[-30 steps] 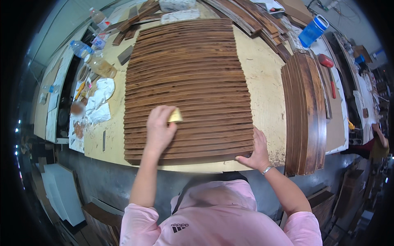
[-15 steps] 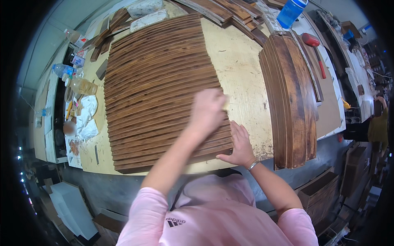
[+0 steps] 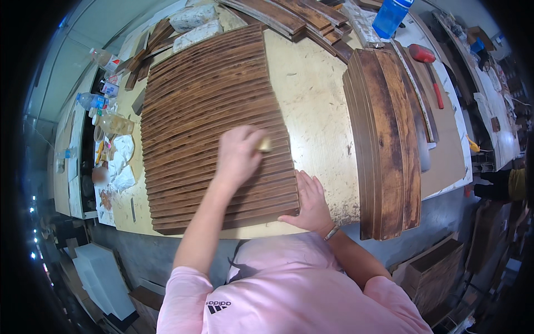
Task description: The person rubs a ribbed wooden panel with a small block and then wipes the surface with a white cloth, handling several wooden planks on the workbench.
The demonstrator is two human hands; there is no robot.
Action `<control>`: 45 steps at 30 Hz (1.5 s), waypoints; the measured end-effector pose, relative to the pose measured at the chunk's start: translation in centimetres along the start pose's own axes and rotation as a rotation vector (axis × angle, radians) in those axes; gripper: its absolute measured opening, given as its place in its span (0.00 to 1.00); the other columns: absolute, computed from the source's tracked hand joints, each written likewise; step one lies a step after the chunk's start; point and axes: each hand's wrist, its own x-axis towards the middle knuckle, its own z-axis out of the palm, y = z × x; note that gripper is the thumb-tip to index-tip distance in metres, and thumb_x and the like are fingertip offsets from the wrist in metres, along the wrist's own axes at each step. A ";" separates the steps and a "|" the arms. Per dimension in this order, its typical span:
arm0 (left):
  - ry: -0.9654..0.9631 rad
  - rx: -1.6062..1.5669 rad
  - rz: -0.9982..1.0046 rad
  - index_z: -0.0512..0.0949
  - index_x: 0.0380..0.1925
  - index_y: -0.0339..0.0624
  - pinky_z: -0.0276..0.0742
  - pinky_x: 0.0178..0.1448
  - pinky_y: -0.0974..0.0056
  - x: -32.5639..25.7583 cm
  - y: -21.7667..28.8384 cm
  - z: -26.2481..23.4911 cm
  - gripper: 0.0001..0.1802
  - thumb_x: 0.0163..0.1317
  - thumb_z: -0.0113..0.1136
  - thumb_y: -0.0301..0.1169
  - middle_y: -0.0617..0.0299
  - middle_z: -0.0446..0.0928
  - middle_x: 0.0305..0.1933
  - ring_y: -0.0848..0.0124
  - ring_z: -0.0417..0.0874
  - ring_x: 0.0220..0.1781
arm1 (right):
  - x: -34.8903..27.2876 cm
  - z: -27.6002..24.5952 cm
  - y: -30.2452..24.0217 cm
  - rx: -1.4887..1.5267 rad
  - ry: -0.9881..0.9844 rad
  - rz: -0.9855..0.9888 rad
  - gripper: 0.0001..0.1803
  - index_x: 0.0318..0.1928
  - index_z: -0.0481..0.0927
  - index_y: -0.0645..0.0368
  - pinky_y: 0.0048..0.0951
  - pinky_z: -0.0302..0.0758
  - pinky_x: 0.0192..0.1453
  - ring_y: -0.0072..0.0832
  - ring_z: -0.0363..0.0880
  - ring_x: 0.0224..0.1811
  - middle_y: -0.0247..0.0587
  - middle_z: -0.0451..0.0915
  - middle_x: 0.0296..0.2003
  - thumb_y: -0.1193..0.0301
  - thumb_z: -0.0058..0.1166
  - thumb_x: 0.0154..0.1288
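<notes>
A row of dark brown wooden slats (image 3: 206, 111) lies packed side by side on the pale tabletop, their long edges running left to right. My left hand (image 3: 238, 156) is over the right half of the slats, closed around a small pale yellow pad (image 3: 265, 145). Most of that pad is hidden by the fingers, and I cannot tell its exact kind. At the near right corner of the slats, my right hand (image 3: 310, 203) rests with its fingers stretched along the slat ends. Its thumb points left beside the nearest slat.
Stacked brown boards (image 3: 386, 145) stand to the right, with a red-headed mallet (image 3: 421, 54) beyond. A blue bottle (image 3: 391, 19) stands at the far right. More boards (image 3: 289, 19) lie at the back. Plastic bottles (image 3: 114, 123) and crumpled white paper (image 3: 122, 161) crowd the left edge.
My left hand has moved left from the slats' right ends, and more of the pale pad shows. My right hand stays at the near right corner.
</notes>
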 end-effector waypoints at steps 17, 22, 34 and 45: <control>-0.077 -0.117 0.302 0.85 0.46 0.44 0.78 0.61 0.51 3.6 1.7 0.2 0.22 0.49 0.64 0.15 0.55 0.81 0.50 0.56 0.80 0.56 | -0.1 -0.1 0.5 0.018 -0.048 0.046 0.72 0.77 0.53 0.71 0.54 0.48 0.83 0.48 0.55 0.80 0.60 0.60 0.75 0.40 0.77 0.42; -0.001 0.122 -0.064 0.84 0.52 0.44 0.81 0.64 0.54 6.4 -3.2 0.4 0.23 0.55 0.65 0.16 0.53 0.80 0.54 0.57 0.80 0.59 | 0.0 -0.2 0.3 0.019 -0.058 0.052 0.73 0.77 0.52 0.71 0.53 0.48 0.83 0.48 0.55 0.80 0.59 0.61 0.75 0.41 0.77 0.41; 0.065 0.053 -0.198 0.85 0.49 0.42 0.80 0.66 0.53 7.4 -5.1 -0.9 0.19 0.56 0.65 0.18 0.53 0.81 0.55 0.57 0.80 0.61 | 1.9 -1.5 1.3 0.701 0.330 0.212 0.32 0.71 0.71 0.64 0.41 0.64 0.78 0.47 0.66 0.75 0.58 0.71 0.70 0.72 0.58 0.68; 0.058 0.056 -0.135 0.86 0.48 0.41 0.79 0.66 0.53 8.7 -5.4 -1.1 0.20 0.55 0.64 0.17 0.53 0.82 0.52 0.55 0.81 0.57 | 15.0 0.7 6.2 0.158 0.342 0.139 0.22 0.62 0.82 0.56 0.46 0.58 0.79 0.43 0.67 0.74 0.37 0.78 0.67 0.74 0.51 0.69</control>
